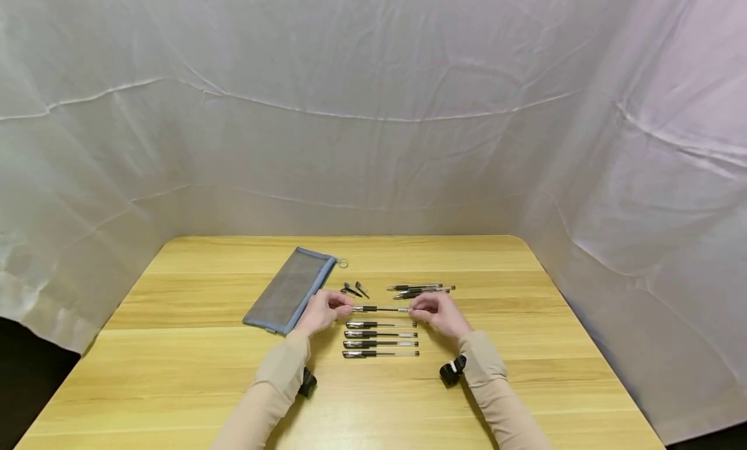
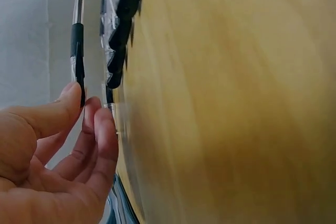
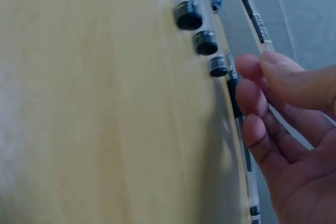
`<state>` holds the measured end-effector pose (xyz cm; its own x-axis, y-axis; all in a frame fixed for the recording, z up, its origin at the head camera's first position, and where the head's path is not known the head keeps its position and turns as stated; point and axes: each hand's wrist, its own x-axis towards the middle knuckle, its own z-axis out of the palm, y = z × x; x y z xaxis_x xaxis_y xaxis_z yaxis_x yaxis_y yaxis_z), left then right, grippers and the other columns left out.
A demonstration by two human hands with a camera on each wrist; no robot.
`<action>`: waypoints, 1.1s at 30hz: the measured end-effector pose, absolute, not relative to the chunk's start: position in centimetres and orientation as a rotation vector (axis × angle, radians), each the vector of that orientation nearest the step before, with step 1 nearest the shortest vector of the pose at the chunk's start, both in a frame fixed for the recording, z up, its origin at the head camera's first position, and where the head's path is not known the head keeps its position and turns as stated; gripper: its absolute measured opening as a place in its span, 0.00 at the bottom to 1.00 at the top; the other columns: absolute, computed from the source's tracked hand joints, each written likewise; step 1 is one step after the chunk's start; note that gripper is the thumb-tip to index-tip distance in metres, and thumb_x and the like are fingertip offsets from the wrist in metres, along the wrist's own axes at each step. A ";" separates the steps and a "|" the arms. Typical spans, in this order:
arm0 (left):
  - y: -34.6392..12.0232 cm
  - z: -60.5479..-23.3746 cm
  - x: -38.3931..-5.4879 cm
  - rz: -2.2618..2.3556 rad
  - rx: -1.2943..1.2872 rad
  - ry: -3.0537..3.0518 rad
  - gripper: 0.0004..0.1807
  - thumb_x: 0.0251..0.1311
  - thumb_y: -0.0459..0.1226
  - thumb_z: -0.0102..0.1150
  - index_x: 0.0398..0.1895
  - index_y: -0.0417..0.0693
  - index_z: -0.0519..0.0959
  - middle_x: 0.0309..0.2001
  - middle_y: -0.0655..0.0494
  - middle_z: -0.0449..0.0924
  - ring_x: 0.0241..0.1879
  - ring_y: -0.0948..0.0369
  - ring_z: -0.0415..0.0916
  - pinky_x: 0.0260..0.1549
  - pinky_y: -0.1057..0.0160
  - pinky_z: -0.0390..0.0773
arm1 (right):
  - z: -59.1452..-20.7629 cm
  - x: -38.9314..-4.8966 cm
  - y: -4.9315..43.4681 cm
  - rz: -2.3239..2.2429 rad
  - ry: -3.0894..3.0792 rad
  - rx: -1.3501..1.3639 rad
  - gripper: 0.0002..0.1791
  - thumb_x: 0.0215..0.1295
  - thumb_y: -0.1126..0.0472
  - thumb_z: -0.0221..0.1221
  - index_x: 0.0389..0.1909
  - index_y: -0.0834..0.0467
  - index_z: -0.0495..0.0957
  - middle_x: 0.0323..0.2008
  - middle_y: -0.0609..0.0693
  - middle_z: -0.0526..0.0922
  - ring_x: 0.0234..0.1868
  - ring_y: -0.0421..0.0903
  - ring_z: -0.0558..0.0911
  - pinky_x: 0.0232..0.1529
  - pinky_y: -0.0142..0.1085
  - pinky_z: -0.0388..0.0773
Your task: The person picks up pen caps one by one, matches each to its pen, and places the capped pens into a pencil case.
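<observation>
Capped pen held level between 2 hands

The left hand pinches the pen at its cap end, thumb against fingers, and the right hand pinches the clear tail end. Taking the row of 4 capped pens as landmark, the held pen is just beyond the row and parallel to it; the left wrist view shows it raised above the tabletop.

The step in hand looks like fitting or firming the cap on this pen while bringing it into line. Whether the cap is fully seated cannot be told from these views. If it is, the next move seems to call for lowering the pen straight down beyond the row, cap to the left like the others, then letting go with both hands evenly so it does not roll or swing askew.

More work appears to remain: small loose caps lie beyond the row toward its left end, and uncapped pens lie beyond its right end. The mesh pouch rests to the left of the row, its far end reaching beyond it.
</observation>
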<state>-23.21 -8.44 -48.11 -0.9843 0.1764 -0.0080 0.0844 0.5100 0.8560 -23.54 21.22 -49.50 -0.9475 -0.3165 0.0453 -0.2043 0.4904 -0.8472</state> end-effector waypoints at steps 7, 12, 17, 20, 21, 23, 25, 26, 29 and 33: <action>-8.1 -48.4 -23.5 1.353 0.245 2.695 0.02 0.61 0.31 0.67 0.34 0.42 0.87 0.35 0.51 0.88 0.32 0.63 0.77 0.31 0.66 0.75 | -50.0 -24.0 21.5 -1.281 2.771 -0.615 0.04 0.60 0.69 0.68 0.36 0.60 0.87 0.34 0.54 0.88 0.35 0.39 0.82 0.41 0.29 0.78; -7.8 -48.5 -23.6 1.292 0.249 2.719 0.03 0.59 0.32 0.69 0.33 0.40 0.87 0.33 0.52 0.87 0.31 0.63 0.76 0.31 0.67 0.74 | -50.0 -24.3 21.4 -1.201 2.810 -0.610 0.03 0.58 0.69 0.68 0.33 0.60 0.87 0.31 0.52 0.87 0.32 0.38 0.78 0.37 0.28 0.74; -7.7 -48.6 -23.6 1.258 0.222 2.730 0.03 0.58 0.33 0.70 0.32 0.41 0.88 0.32 0.54 0.86 0.32 0.63 0.75 0.34 0.66 0.73 | -50.0 -24.5 21.3 -1.169 2.801 -0.551 0.04 0.58 0.70 0.68 0.32 0.59 0.87 0.29 0.51 0.86 0.29 0.36 0.75 0.33 0.28 0.71; -7.7 -48.7 -23.6 1.243 0.236 2.744 0.03 0.59 0.33 0.70 0.31 0.41 0.87 0.32 0.54 0.86 0.32 0.64 0.75 0.34 0.66 0.73 | -50.0 -24.5 21.3 -1.173 2.793 -0.551 0.04 0.58 0.71 0.68 0.32 0.60 0.87 0.29 0.52 0.86 0.28 0.37 0.75 0.32 0.28 0.71; -7.7 -48.7 -23.6 1.242 0.233 2.741 0.03 0.59 0.32 0.69 0.30 0.42 0.87 0.31 0.54 0.86 0.32 0.63 0.75 0.34 0.66 0.72 | -50.0 -24.5 21.3 -1.177 2.788 -0.550 0.03 0.59 0.71 0.68 0.32 0.60 0.87 0.29 0.52 0.86 0.28 0.37 0.75 0.32 0.28 0.71; -7.7 -48.8 -23.7 1.239 0.234 2.739 0.03 0.60 0.32 0.69 0.30 0.42 0.87 0.31 0.54 0.85 0.32 0.63 0.74 0.34 0.66 0.72 | -50.0 -24.5 21.3 -1.182 2.783 -0.553 0.04 0.58 0.71 0.68 0.32 0.60 0.87 0.29 0.52 0.86 0.28 0.36 0.75 0.32 0.28 0.72; -7.7 -48.8 -23.7 1.241 0.226 2.735 0.02 0.60 0.32 0.68 0.30 0.43 0.88 0.31 0.54 0.85 0.31 0.63 0.74 0.34 0.66 0.72 | -50.1 -24.6 21.3 -1.176 2.782 -0.565 0.04 0.58 0.71 0.68 0.32 0.60 0.87 0.29 0.52 0.86 0.28 0.36 0.75 0.32 0.28 0.72; -7.7 -48.9 -23.7 1.242 0.225 2.733 0.02 0.60 0.32 0.68 0.30 0.42 0.88 0.31 0.54 0.85 0.31 0.63 0.74 0.34 0.66 0.72 | -50.1 -24.6 21.3 -1.171 2.784 -0.572 0.04 0.58 0.71 0.68 0.32 0.60 0.87 0.29 0.52 0.86 0.28 0.36 0.75 0.32 0.28 0.72; -7.7 -48.9 -23.8 1.243 0.220 2.730 0.02 0.60 0.32 0.68 0.31 0.42 0.88 0.30 0.54 0.85 0.31 0.64 0.74 0.33 0.66 0.72 | -50.2 -24.7 21.4 -1.158 2.784 -0.598 0.04 0.58 0.71 0.68 0.31 0.60 0.87 0.29 0.52 0.87 0.28 0.35 0.75 0.31 0.27 0.72; -7.7 -48.9 -23.7 1.252 0.211 2.722 0.02 0.60 0.31 0.69 0.31 0.41 0.88 0.29 0.55 0.85 0.30 0.64 0.74 0.32 0.66 0.72 | -50.1 -24.7 21.3 -1.172 2.772 -0.613 0.04 0.57 0.71 0.68 0.32 0.60 0.87 0.29 0.53 0.87 0.27 0.36 0.75 0.31 0.27 0.72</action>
<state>-23.74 -7.70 -48.94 -0.9808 0.1837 -0.0661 0.0694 0.6442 0.7617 -24.70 21.31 -50.08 -0.9179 -0.3866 0.0891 -0.3332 0.6294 -0.7020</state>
